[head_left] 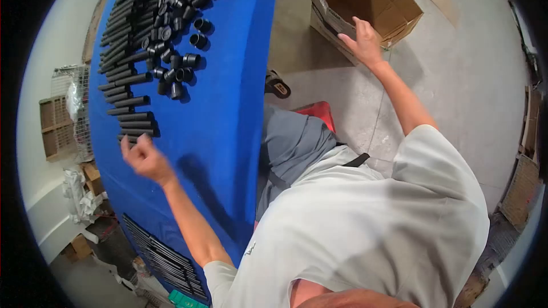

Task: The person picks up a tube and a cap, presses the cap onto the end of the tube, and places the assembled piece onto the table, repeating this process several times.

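My left hand (147,159) is over the blue table, slightly blurred, at the near end of a row of black tubes (136,117). Its fingers are partly bent and apart, with the fingertips right at the last tube of the row. Out to the other side, my right hand (364,43) overlaps the near edge of an open cardboard box (394,5) on the floor. Thumb and forefinger there are spread, and nothing shows between them. Black ring-shaped fittings (191,60) lie loose beside the tubes, some upright and some tipped over.
Thin dark rods (165,259) lie side by side at the lower end of the blue table (222,80), near a green object (187,299). A red seat edge (319,113) shows by my lap. Wire crates (83,111) and a cardboard scrap (440,1) are further out.
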The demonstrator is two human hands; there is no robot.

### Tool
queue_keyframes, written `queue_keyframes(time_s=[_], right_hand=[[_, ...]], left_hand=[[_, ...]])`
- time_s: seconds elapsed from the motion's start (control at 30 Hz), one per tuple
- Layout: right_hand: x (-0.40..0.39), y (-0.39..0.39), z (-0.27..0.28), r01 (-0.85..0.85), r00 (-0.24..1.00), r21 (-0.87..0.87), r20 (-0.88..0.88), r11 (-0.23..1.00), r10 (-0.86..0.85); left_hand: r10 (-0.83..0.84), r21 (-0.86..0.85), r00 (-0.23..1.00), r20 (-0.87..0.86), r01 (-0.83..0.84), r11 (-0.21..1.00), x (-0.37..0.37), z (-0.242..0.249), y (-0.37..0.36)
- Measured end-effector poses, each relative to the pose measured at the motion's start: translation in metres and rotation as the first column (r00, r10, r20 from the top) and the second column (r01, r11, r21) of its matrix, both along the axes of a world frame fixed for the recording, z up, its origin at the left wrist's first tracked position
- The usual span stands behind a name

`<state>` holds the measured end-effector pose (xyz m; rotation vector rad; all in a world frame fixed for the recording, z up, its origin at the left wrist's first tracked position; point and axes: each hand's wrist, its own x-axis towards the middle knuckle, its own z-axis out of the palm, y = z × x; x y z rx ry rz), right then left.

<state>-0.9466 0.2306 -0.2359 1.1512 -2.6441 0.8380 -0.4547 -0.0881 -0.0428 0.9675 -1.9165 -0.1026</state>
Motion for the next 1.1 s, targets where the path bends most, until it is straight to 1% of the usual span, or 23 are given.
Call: queue_keyframes(time_s=[0.03,0.07,0.1,0.13,0.17,0.2,0.23,0.3,0.33,0.37,0.43,0.47,0.5,0.57,0.67,0.77,0.9,1.0,1.1], right_hand=[[0.01,-0.016,0.015,-0.013,0.943,-0.145,0.328,0.989,0.06],[0.036,-0.035,0.036,0.029,0.772,-0.278,0.616,0.96,0.156],[0.053,-0.056,0.051,0.043,0.585,-0.315,0.777,0.948,0.232],[0.068,-0.091,0.033,0.141,0.401,-0.397,0.861,0.907,0.314],[0.084,-0.119,0.034,0.212,0.169,-0.394,0.916,0.894,0.363],[0.096,-0.154,0.026,0.358,-0.069,-0.442,0.866,0.823,0.495],[0.105,-0.187,0.014,0.43,-0.203,-0.51,0.749,0.745,0.631],[0.136,-0.224,0.04,0.614,-0.356,-0.536,0.467,0.579,0.81],[0.149,-0.241,0.054,0.68,-0.347,-0.528,0.381,0.51,0.857],[0.16,-0.249,0.06,0.741,-0.332,-0.506,0.297,0.442,0.896],[0.169,-0.247,0.054,0.755,-0.45,-0.494,0.088,0.431,0.889],[0.166,-0.247,0.05,0.763,-0.488,-0.496,-0.018,0.416,0.873],[0.168,-0.25,0.047,0.78,-0.492,-0.469,-0.054,0.413,0.869],[0.17,-0.257,0.038,0.792,-0.458,-0.493,-0.088,0.361,0.885],[0.177,-0.26,0.045,0.836,-0.402,-0.433,-0.067,0.337,0.913],[0.181,-0.274,0.037,0.827,-0.482,-0.394,-0.129,0.401,0.867],[0.198,-0.3,0.022,0.837,-0.511,-0.335,-0.196,0.433,0.837],[0.229,-0.312,0.02,0.914,-0.405,-0.177,-0.318,0.366,0.858],[0.257,-0.305,0.026,0.93,-0.361,-0.088,-0.382,0.356,0.851]], left_hand=[[-0.15,0.019,0.967,0.204,0.149,0.989,-0.044,0.009,0.028],[-0.366,0.102,0.913,0.179,0.353,0.93,-0.093,0.012,0.054],[-0.446,0.083,0.814,0.371,0.449,0.889,-0.135,0.017,0.074],[-0.514,0.096,0.7,0.496,0.544,0.834,-0.169,0.014,0.083],[-0.548,0.16,0.625,0.555,0.566,0.808,-0.199,0.004,0.087],[-0.541,0.236,0.565,0.623,0.523,0.819,-0.216,-0.013,0.086],[-0.503,0.242,0.53,0.683,0.486,0.84,-0.226,-0.026,0.083],[-0.418,0.234,0.45,0.789,0.409,0.882,-0.241,-0.044,0.076],[-0.407,0.265,0.429,0.807,0.352,0.898,-0.241,-0.045,0.077],[-0.353,0.215,0.432,0.83,0.337,0.917,-0.239,-0.048,0.078],[-0.335,0.212,0.451,0.827,0.302,0.929,-0.241,-0.045,0.083],[-0.342,0.218,0.457,0.821,0.304,0.928,-0.244,-0.046,0.08],[-0.353,0.23,0.459,0.815,0.303,0.925,-0.242,-0.05,0.075],[-0.371,0.257,0.446,0.814,0.296,0.92,-0.237,-0.052,0.077],[-0.379,0.268,0.448,0.809,0.292,0.918,-0.243,-0.05,0.08],[-0.394,0.275,0.438,0.808,0.31,0.91,-0.244,-0.051,0.077],[-0.414,0.285,0.414,0.81,0.339,0.897,-0.246,-0.048,0.078],[-0.417,0.304,0.421,0.805,0.31,0.901,-0.247,-0.047,0.08],[-0.412,0.318,0.406,0.816,0.28,0.906,-0.25,-0.046,0.082]])
